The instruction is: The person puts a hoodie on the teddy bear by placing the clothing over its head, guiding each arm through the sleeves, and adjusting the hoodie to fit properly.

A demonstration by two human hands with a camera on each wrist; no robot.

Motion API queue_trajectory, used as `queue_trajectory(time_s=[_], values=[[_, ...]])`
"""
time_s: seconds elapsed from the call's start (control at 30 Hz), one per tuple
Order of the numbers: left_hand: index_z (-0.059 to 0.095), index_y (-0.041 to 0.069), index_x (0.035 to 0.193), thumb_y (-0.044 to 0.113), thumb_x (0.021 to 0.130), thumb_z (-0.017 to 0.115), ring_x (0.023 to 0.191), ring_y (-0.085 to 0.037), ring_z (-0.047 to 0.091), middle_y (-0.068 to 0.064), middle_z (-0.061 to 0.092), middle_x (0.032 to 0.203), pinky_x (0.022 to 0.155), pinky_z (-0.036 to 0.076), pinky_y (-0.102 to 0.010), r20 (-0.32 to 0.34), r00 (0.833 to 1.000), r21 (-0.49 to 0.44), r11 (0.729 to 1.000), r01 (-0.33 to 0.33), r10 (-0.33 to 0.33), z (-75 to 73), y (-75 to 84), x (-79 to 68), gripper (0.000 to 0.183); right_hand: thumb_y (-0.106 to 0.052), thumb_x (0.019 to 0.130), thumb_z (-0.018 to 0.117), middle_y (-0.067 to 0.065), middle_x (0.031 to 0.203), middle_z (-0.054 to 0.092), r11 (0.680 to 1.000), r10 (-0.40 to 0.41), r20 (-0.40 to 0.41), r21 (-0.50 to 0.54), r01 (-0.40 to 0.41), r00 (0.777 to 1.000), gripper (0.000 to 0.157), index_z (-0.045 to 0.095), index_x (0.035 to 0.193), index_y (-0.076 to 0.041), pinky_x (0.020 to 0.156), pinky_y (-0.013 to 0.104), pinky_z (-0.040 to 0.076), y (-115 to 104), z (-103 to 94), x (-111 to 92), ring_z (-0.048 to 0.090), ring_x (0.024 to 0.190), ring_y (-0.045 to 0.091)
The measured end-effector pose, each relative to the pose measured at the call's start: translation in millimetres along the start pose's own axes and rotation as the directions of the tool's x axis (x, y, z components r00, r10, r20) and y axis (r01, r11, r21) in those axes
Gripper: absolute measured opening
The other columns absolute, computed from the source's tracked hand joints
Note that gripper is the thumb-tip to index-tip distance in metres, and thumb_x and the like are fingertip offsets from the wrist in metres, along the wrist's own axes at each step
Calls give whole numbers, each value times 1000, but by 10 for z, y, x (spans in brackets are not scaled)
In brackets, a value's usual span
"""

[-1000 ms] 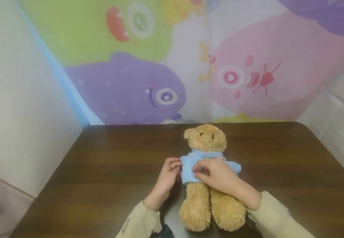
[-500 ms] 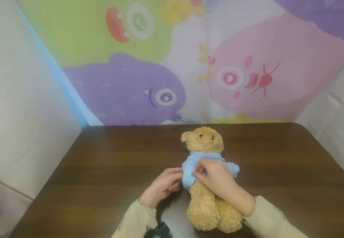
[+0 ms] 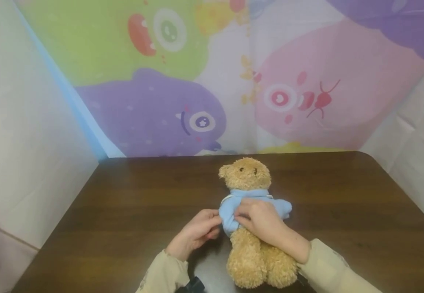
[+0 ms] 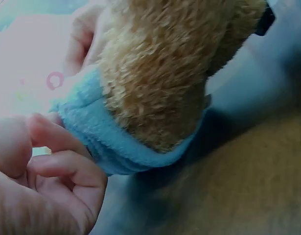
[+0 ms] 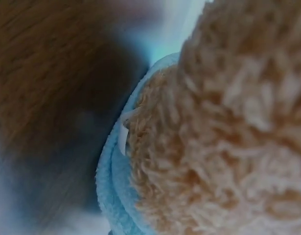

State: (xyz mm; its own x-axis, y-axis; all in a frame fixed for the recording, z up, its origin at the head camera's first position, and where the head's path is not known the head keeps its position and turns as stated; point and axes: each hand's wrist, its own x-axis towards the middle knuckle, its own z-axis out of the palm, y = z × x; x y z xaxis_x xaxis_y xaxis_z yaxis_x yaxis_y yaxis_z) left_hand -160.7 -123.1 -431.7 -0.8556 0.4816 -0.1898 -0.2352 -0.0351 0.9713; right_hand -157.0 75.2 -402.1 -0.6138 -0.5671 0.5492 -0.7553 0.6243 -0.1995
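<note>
A tan plush teddy bear (image 3: pixel 248 175) lies on its back on the table, head toward the far edge, in a light blue sweater (image 3: pixel 228 213). With thumb and fingers, my left hand (image 3: pixel 196 230) pinches the sweater at its left side; the left wrist view shows those curled fingers (image 4: pixel 74 171) at the cloth. My right hand (image 3: pixel 265 219) lies over the bear's belly, its thumb and fingers pinching the sweater's front. In the right wrist view, fur (image 5: pixel 228 132) fills much of the frame, and a white tag (image 5: pixel 124 134) shows inside the sweater's hem; the right hand is out of that view.
The dark brown table (image 3: pixel 142 195) extends on both sides of the bear. A cartoon-printed cloth (image 3: pixel 153 114) hangs behind its far edge. Pale side walls (image 3: pixel 43 122) flank it. A small black object (image 3: pixel 195 285) sits by the left sleeve.
The sweater's left side has gone from flat and square to bunched and rounded. My left hand has shifted lower and leftward. The bear's lower body has turned slightly, its legs closer together.
</note>
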Motion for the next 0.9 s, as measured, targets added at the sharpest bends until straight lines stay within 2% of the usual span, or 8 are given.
queue_trajectory(time_s=[0.1,0.2,0.33,0.4,0.53,0.67,0.77,0.9], values=[[53,9,76,4,84,48,46,-3,38,7,43,51,43,31,-16,-59,998,28,999,21,-19,61,-21,-9,10,-25,79,67,-10,76,61,999,-7,41,43,5,999,7,70,80,-19,64,22,47,3,-6,-20,58,71,6],[55,8,78,6,82,49,56,-6,43,5,48,60,46,36,-17,-137,991,58,998,16,-8,116,-32,-8,7,-27,79,67,-10,77,62,997,-15,60,70,10,998,10,71,84,-20,71,25,49,-1,-7,-42,60,74,7],[59,-1,90,14,86,52,61,-8,46,6,51,64,49,38,-21,-244,968,145,989,-27,62,176,-20,19,17,-33,78,67,-9,81,67,998,-58,40,-5,58,998,14,72,86,-22,84,33,47,-47,42,-51,63,83,13],[60,-5,96,15,85,53,61,-6,49,7,54,65,50,40,-20,-266,962,159,987,-17,60,191,-15,23,24,-34,77,68,-10,81,68,997,-72,31,-40,73,997,13,72,83,-23,88,34,46,-77,63,-53,63,83,14],[62,-4,96,9,81,52,64,-4,52,8,57,67,55,42,-19,-226,974,81,997,18,0,181,-11,21,23,-32,75,70,-12,76,66,998,-56,40,-18,57,998,9,71,77,-23,91,33,44,-78,63,-48,63,80,10],[59,3,86,1,79,47,62,-3,50,8,55,65,57,40,-17,-163,987,-26,999,-21,16,191,-8,29,14,-31,76,69,-12,77,58,999,-34,39,-3,34,999,8,68,74,-23,73,27,47,-77,47,-60,57,71,7],[52,8,83,-5,79,40,58,-2,43,8,49,64,53,34,-16,-136,990,-122,990,-64,47,207,6,31,17,-29,80,67,-5,92,53,1000,21,37,2,-21,999,9,63,76,-22,60,24,43,-80,30,-78,54,71,9],[39,10,77,-9,81,37,55,-4,34,6,37,63,49,27,-15,-129,988,-235,966,-109,80,226,44,22,20,-28,83,65,1,114,51,991,120,43,52,-123,992,17,57,94,-17,66,28,49,-59,0,-76,59,81,15]])
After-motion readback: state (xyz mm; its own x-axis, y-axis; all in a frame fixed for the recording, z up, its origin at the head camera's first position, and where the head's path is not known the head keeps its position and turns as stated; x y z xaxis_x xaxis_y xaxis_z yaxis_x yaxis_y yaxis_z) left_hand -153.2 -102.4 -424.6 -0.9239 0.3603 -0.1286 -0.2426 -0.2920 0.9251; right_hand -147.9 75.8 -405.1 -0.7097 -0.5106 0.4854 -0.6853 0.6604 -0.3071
